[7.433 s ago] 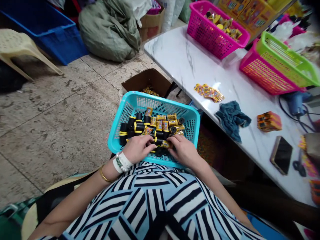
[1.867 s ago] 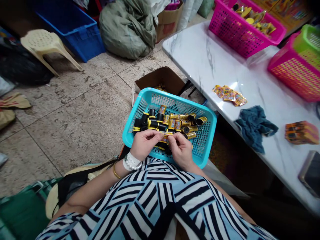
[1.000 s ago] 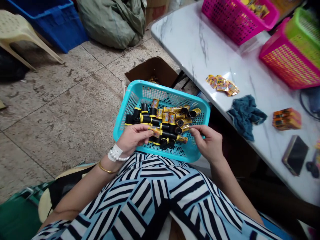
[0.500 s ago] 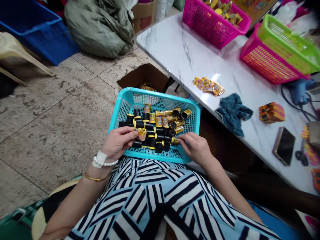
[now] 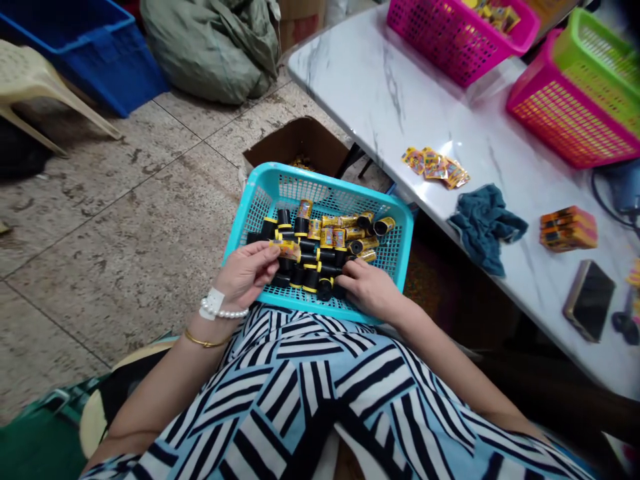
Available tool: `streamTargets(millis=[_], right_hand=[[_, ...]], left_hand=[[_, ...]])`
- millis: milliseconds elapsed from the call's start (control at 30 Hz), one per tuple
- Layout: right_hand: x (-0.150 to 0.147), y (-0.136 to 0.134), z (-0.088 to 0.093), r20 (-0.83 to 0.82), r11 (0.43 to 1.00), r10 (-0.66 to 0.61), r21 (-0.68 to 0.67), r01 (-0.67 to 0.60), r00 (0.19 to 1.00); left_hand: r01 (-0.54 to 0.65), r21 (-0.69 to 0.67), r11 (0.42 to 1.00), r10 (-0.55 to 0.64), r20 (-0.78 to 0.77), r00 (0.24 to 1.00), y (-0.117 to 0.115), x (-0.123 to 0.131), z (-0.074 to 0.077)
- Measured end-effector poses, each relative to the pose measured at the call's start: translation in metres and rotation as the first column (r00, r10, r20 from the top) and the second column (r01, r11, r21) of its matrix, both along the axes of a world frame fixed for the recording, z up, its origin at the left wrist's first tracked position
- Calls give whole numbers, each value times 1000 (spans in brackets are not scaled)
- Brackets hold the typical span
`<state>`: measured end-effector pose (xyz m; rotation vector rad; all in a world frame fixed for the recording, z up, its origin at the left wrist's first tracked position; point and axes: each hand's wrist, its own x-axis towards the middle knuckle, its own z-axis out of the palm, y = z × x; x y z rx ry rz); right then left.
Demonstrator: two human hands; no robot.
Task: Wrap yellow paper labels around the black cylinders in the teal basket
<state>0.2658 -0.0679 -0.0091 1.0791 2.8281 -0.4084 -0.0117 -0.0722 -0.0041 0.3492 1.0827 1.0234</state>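
On my lap rests a turquoise plastic basket holding several small black canisters with yellow rims. Others of them, wrapped in yellow printed labels, lie toward the right side. Between thumb and fingers, my left hand pinches a yellow printed label sleeve above the canisters. My right hand reaches down into the basket, its fingers curled at a black canister. The fingertips are partly hidden, so how firmly they hold it cannot be made out.
A marble-patterned table stands to the right. On it are flat yellow labels, a teal cloth, a bundled orange stack, a phone and pink baskets. A cardboard box sits beyond my basket.
My right hand has moved left and deeper among the canisters, from the basket's right side. My left hand still pinches the label sleeve. The whole view has shifted slightly.
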Motion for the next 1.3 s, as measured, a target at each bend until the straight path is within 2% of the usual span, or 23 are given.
streamTargets(millis=[67, 133, 200, 267, 333, 433, 533, 667, 767, 900, 1033, 1167, 1300], right_hand=[[0, 1, 8, -128, 992, -75, -113, 61, 989], [-1, 0, 18, -298, 947, -220, -295, 129, 929], [-3, -4, 25, -422, 853, -406, -493, 171, 810], [-8, -9, 28, -489, 757, -564, -629, 178, 665], [-15, -12, 27, -535, 698, -660, -697, 167, 528], [-26, -12, 22, -568, 646, -736, -752, 134, 368], [-34, -9, 18, -560, 611, -769, -785, 99, 309], [-37, -4, 17, -578, 660, -737, -727, 189, 350], [-38, -3, 22, -590, 720, -681, -649, 247, 433], [-42, 0, 34, -546, 804, -569, -526, 277, 615], [-45, 4, 39, -506, 860, -479, -434, 269, 717], [-47, 5, 36, -519, 904, -421, -308, 296, 744], [-49, 1, 30, -545, 910, -409, -187, 369, 732]], left_hand=[[12, -24, 1000, -12, 20, 1000, -2, 7, -2], [18, -38, 999, -17, 41, 999, -4, 15, -4], [25, -46, 999, -22, 67, 998, -6, 23, -7], [36, -60, 998, -30, 88, 996, -7, 30, -8], [48, -75, 996, -40, 97, 994, -7, 35, -8], [55, -78, 995, -46, 109, 993, -8, 40, -7], [65, -53, 996, -55, 159, 986, -9, 43, -7], [70, -62, 996, -49, 282, 958, -8, 43, -10], [68, -70, 995, -42, 315, 948, -8, 43, -11], [68, -44, 997, -56, 234, 971, -10, 45, -10], [67, -2, 998, -67, 104, 992, -13, 44, -11], [108, 19, 994, -109, 48, 993, -13, 41, -15], [74, 10, 997, -74, 41, 996, -13, 42, -15]])
